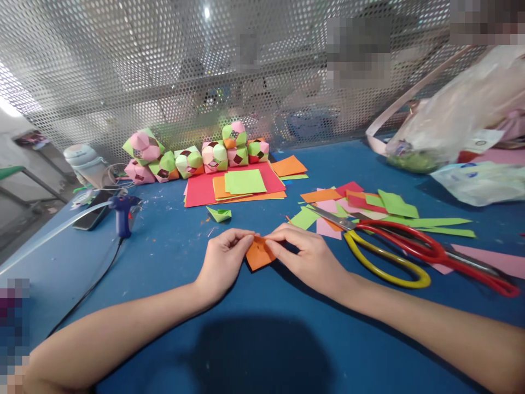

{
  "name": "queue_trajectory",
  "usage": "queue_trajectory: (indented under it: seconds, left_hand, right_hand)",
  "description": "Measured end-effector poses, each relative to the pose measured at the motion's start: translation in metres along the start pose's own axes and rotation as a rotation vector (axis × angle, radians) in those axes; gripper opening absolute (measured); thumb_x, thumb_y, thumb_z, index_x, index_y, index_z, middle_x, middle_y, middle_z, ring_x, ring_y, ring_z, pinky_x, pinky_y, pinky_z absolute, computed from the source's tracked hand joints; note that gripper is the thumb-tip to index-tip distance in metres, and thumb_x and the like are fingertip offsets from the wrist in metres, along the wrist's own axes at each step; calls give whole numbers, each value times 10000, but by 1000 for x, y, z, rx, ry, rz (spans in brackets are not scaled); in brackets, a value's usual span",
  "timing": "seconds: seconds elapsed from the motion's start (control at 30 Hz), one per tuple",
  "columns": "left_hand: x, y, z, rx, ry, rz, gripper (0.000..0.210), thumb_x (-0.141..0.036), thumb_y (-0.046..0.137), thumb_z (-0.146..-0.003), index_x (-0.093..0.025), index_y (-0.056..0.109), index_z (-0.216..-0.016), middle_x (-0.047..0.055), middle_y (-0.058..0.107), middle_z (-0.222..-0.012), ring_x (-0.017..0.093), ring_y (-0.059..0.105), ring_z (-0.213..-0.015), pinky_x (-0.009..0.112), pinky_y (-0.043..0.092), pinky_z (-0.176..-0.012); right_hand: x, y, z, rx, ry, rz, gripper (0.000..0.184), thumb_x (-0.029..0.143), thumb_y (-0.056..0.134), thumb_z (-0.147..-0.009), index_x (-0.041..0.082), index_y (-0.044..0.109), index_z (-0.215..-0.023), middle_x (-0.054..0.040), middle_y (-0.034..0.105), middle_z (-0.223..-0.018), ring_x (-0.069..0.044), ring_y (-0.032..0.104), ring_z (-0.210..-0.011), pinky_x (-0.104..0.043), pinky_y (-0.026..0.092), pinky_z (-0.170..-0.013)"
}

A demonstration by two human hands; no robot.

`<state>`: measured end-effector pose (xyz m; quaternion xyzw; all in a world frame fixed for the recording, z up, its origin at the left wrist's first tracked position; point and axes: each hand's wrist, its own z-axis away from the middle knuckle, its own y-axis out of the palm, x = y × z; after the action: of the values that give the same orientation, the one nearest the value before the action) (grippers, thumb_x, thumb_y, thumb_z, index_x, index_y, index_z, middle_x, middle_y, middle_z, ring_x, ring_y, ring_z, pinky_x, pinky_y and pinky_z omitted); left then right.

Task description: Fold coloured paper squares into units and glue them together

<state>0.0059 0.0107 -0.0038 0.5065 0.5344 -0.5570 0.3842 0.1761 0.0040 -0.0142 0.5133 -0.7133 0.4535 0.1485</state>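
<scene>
A small orange piece of paper (pixel 259 257) is pinched between both hands, just above the blue table. My left hand (pixel 226 257) grips its left corner between thumb and fingers. On the opposite corner, my right hand (pixel 305 254) pinches in the same way. The paper's lower corner points toward me, and some of its upper edge is hidden by fingertips. Just beyond my hands lies a folded green paper piece (pixel 220 214). Behind it, green paper squares (pixel 246 181) rest on orange and red sheets (pixel 200 189).
Folded pink, green and orange paper balls (pixel 188 161) line the perforated metal panel (pixel 164 71). Yellow-handled scissors (pixel 385 262) and red-handled scissors (pixel 426 251) lie right, beside paper scraps (pixel 328 210). A blue glue gun (pixel 123 216), phone (pixel 92 210) and bottle (pixel 88 164) stand left; plastic bags (pixel 459 109) right.
</scene>
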Motion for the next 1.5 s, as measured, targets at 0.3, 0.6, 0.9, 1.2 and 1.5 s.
queue_trajectory:
  seconds: [0.3,0.6,0.9,1.2,1.5]
  left_hand:
    - [-2,2,1,73,-17,-46,176,-285,601,-761,-154,668,-858,23,680,-819,134,602,-744,230,476,-693]
    - [1,2,-1,16,-85,8,117,-253,581,-763,-139,607,-763,-7,618,-702,101,567,-653,203,449,-614]
    - [3,0,0,158,-101,76,305,-324,521,-829,-157,655,-1045,65,669,-1036,174,592,-916,262,460,-807]
    - [4,-2,-2,118,-92,93,305,-341,541,-825,-158,664,-1034,57,679,-1021,176,589,-908,258,446,-796]
    - [-2,0,-1,124,-27,-78,331,-396,517,-834,-154,706,-959,34,702,-906,176,592,-844,250,446,-752]
  right_hand:
    - [-13,-2,0,1,-95,108,153,179,485,-874,196,631,-832,-30,602,-722,-150,577,-681,-287,468,-646]
    - [-9,-3,-2,8,14,43,142,216,464,-886,208,602,-853,-34,614,-804,-163,581,-761,-320,471,-773]
    - [-10,-5,-4,54,82,-11,157,213,452,-891,192,601,-846,-17,592,-788,-145,557,-748,-281,438,-752]
    - [-11,-2,-5,45,140,-6,190,235,458,-883,193,547,-720,5,548,-700,-132,523,-655,-266,425,-665]
    - [-7,1,-3,58,83,-10,151,205,481,-876,180,604,-791,-17,579,-740,-137,551,-697,-261,430,-668]
